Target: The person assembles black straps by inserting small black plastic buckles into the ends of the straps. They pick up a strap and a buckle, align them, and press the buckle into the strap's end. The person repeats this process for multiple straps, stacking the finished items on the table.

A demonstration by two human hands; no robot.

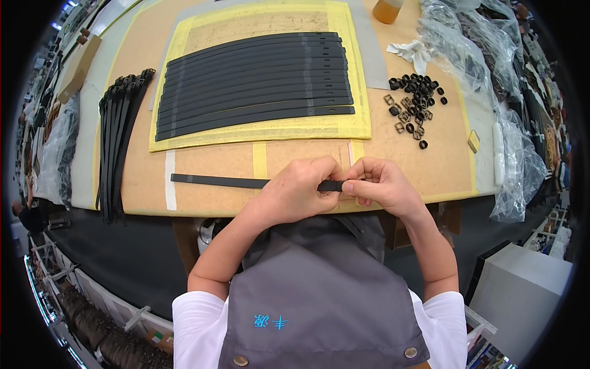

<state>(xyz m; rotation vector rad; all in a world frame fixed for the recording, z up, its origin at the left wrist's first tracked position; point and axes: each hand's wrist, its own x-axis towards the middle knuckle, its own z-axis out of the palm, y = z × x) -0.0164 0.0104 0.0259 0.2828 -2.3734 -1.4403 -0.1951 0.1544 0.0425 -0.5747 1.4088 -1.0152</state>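
Observation:
A black belt strap [221,181] lies crosswise near the front edge of the table, its free end pointing left. My left hand [303,187] is closed around the strap near its right end. At that end, my right hand [382,186] pinches the strap between thumb and fingers. The very tip is hidden by the fingers, so I cannot tell whether anything is fitted on it. Beyond my hands, several black straps [252,80] lie side by side on a yellow-edged board [362,127], each with a slot near its right end.
Small black loops [423,86] and metal buckles [404,116] are heaped at the right. A bundle of buckled belts [115,135] lies at the left. Clear plastic wrapping [458,46], a white crumpled cloth [413,54], an amber jar [387,10] and a small yellow block [473,141] are farther right.

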